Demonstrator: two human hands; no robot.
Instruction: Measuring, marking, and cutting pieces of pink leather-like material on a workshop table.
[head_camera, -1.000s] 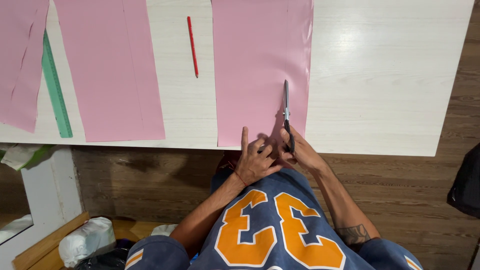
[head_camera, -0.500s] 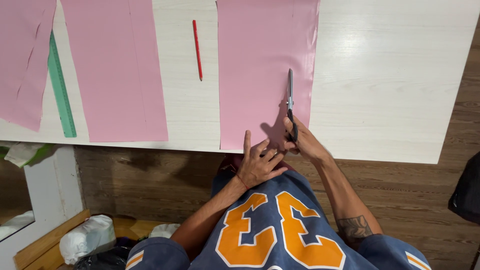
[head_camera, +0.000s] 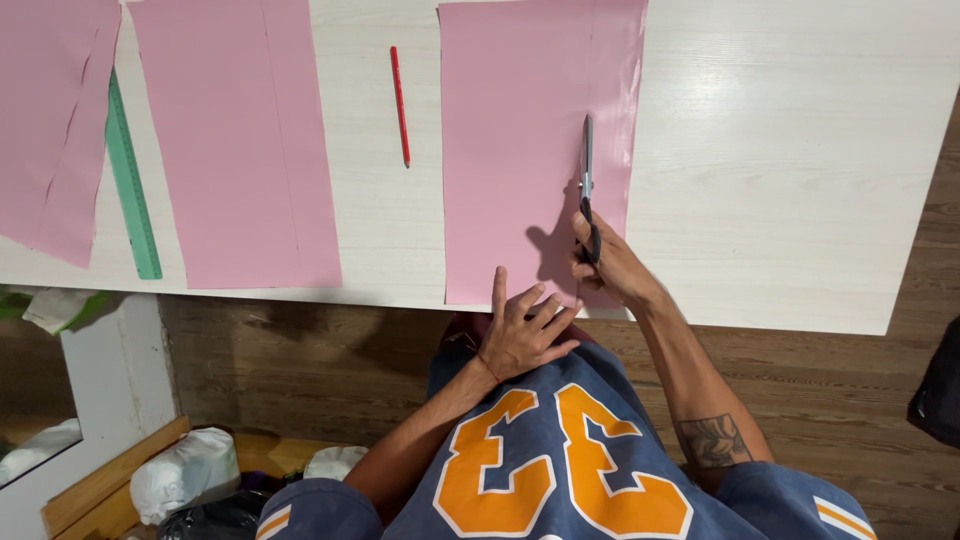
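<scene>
Scissors (head_camera: 586, 170) are gripped in the curled right hand (head_camera: 608, 262), while pink paper (head_camera: 530, 150) is pressed by the spread left hand (head_camera: 522, 330).

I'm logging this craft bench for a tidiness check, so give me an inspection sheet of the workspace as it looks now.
Surface: white wood-grain table, edge toward the person.
Job's things: pink sheet lying flat, partly cut along its right side; scissors pointing away from the person, blades on that cut.
Clutter: red pencil; green ruler; two more pink sheets, the far-left one torn.
Grippers: right hand holds the scissors' handles; left hand spread at the sheet's near edge.
Cables: nothing seen.
Surroundings: wooden floor; white bags low left; dark object at right edge.
</scene>
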